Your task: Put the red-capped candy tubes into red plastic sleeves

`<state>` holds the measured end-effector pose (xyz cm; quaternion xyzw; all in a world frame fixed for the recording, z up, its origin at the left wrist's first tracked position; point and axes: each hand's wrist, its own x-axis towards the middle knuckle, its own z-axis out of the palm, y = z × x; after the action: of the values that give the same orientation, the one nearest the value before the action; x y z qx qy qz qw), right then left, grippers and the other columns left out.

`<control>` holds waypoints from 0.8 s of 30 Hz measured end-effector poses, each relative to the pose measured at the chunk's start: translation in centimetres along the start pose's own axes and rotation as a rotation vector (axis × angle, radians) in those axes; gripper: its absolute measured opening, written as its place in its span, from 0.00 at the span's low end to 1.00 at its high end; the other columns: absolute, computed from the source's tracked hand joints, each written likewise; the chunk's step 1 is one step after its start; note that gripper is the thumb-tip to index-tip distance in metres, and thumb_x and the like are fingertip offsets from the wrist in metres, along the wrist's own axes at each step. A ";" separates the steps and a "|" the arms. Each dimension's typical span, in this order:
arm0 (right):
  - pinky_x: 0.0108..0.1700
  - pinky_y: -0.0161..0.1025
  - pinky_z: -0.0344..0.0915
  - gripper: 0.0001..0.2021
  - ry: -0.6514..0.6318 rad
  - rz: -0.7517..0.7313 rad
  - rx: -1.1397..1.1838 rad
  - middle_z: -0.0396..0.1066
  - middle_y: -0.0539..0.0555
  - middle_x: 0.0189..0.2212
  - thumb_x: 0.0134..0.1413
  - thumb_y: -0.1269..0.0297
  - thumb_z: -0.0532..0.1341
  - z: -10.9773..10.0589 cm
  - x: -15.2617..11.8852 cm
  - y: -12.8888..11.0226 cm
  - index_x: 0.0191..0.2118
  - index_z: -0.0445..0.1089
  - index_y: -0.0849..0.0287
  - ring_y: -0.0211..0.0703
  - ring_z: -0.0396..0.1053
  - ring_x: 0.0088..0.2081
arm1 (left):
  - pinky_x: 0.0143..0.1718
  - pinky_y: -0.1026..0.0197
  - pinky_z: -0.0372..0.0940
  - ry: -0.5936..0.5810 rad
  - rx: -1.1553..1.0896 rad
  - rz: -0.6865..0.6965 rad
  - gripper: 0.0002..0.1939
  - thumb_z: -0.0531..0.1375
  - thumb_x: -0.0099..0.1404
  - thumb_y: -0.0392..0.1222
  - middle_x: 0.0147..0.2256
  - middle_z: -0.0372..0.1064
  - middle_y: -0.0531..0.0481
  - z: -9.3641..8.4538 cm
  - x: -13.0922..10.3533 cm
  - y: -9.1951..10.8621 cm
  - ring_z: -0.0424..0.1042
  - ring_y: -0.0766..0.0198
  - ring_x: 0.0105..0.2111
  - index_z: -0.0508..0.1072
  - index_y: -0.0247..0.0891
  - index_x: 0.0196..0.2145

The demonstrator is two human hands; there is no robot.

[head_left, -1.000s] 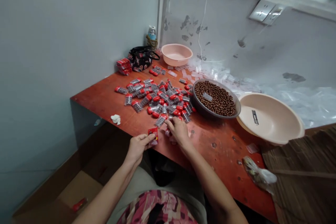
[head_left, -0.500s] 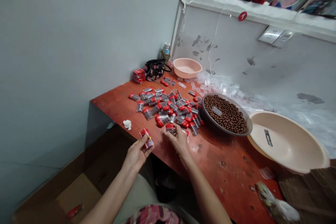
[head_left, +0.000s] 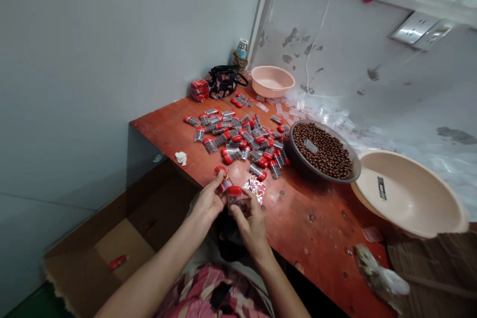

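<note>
My left hand [head_left: 209, 202] pinches a small red printed packet or sleeve [head_left: 223, 179] between thumb and fingers. In my right hand [head_left: 254, 223] is a small clear plastic box with a red cap [head_left: 234, 199], held upright with dark contents showing through. Both hands are close together over the table's front edge, the box beside the packet. Just beyond my right hand lies a shiny red-and-white printed piece [head_left: 255, 187]. A pile of similar red-capped boxes [head_left: 244, 138] spreads over the red table [head_left: 298, 228] in front of me.
Right of the pile stands a grey bowl [head_left: 357, 171] of brown balls, with a large beige basin [head_left: 417, 198] beside it. A pink basin [head_left: 273, 82], a floral bag [head_left: 222, 83] and stacked red packs [head_left: 199, 90] stand behind. Crumpled tissue [head_left: 181, 158] lies near the left edge; a cardboard box [head_left: 112, 263] is below.
My right hand has drawn a red-capped box back from the pile's near edge toward my left hand. The left hand, with its red packet, has moved right. The view has tilted down.
</note>
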<state>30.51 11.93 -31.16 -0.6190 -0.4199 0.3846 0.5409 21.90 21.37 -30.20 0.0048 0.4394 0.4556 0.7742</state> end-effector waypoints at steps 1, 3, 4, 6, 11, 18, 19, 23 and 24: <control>0.33 0.37 0.66 0.20 0.007 0.001 0.003 0.69 0.52 0.32 0.50 0.66 0.57 0.0 0.1 0.0 0.50 0.57 0.55 0.40 0.68 0.30 | 0.22 0.65 0.68 -0.010 0.014 0.005 0.02 0.58 0.56 0.30 0.22 0.70 0.50 0.2 -0.2 -0.1 0.69 0.67 0.20 0.70 0.32 0.27; 0.33 0.37 0.66 0.19 0.014 0.008 0.023 0.70 0.52 0.31 0.51 0.66 0.57 0.0 0.0 0.0 0.49 0.57 0.55 0.40 0.68 0.30 | 0.21 0.65 0.67 -0.038 0.044 0.026 0.02 0.58 0.55 0.31 0.22 0.70 0.50 0.6 -0.5 -0.2 0.69 0.67 0.20 0.70 0.32 0.26; 0.33 0.37 0.66 0.18 0.015 0.008 0.031 0.70 0.52 0.30 0.51 0.66 0.57 0.0 0.0 0.0 0.49 0.57 0.56 0.40 0.69 0.30 | 0.21 0.65 0.67 -0.050 0.052 0.040 0.02 0.59 0.55 0.32 0.22 0.70 0.50 0.6 -0.5 -0.3 0.69 0.67 0.20 0.70 0.32 0.25; 0.33 0.37 0.66 0.18 0.027 0.002 0.041 0.70 0.52 0.30 0.50 0.66 0.57 -0.1 -0.1 0.0 0.48 0.57 0.56 0.41 0.69 0.30 | 0.21 0.65 0.67 -0.049 0.054 0.056 0.02 0.59 0.55 0.32 0.22 0.69 0.51 0.7 -0.4 -0.4 0.69 0.68 0.19 0.69 0.33 0.25; 0.32 0.37 0.67 0.18 0.049 0.024 0.053 0.70 0.51 0.30 0.50 0.66 0.58 -0.3 -0.1 0.0 0.48 0.56 0.56 0.40 0.69 0.29 | 0.23 0.63 0.68 -0.037 0.046 0.041 0.01 0.59 0.55 0.32 0.23 0.70 0.50 0.7 -0.1 -0.6 0.69 0.66 0.20 0.70 0.33 0.27; 0.34 0.38 0.67 0.19 0.018 0.066 0.130 0.70 0.51 0.30 0.49 0.65 0.59 -0.5 0.3 0.3 0.47 0.56 0.56 0.40 0.69 0.30 | 0.23 0.65 0.66 -0.106 0.125 0.032 0.05 0.62 0.51 0.36 0.21 0.69 0.52 1.0 -0.5 -1.4 0.68 0.68 0.19 0.69 0.32 0.23; 0.33 0.37 0.67 0.19 0.003 0.071 0.151 0.70 0.50 0.30 0.49 0.65 0.59 -0.5 0.3 0.3 0.47 0.56 0.55 0.40 0.69 0.29 | 0.22 0.66 0.65 -0.131 0.151 0.047 0.07 0.63 0.50 0.37 0.20 0.69 0.52 0.9 -0.5 -1.5 0.67 0.69 0.19 0.69 0.32 0.23; 0.32 0.37 0.67 0.19 0.029 0.074 0.156 0.70 0.50 0.28 0.49 0.66 0.59 -0.8 0.4 0.4 0.48 0.55 0.55 0.40 0.70 0.28 | 0.24 0.66 0.65 -0.246 0.266 0.095 0.10 0.65 0.48 0.40 0.21 0.69 0.51 0.6 -0.6 -1.3 0.68 0.68 0.21 0.69 0.32 0.24; 0.33 0.38 0.67 0.20 0.049 0.065 0.129 0.70 0.50 0.29 0.49 0.66 0.59 -0.8 0.4 0.4 0.48 0.55 0.55 0.41 0.70 0.29 | 0.25 0.65 0.65 -0.269 0.297 0.094 0.10 0.64 0.48 0.41 0.22 0.70 0.51 0.6 -0.7 -1.2 0.69 0.67 0.22 0.69 0.32 0.24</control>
<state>31.49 12.03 -31.44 -0.6056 -0.3604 0.4128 0.5770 23.05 20.41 -29.88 0.2004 0.3938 0.4167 0.7944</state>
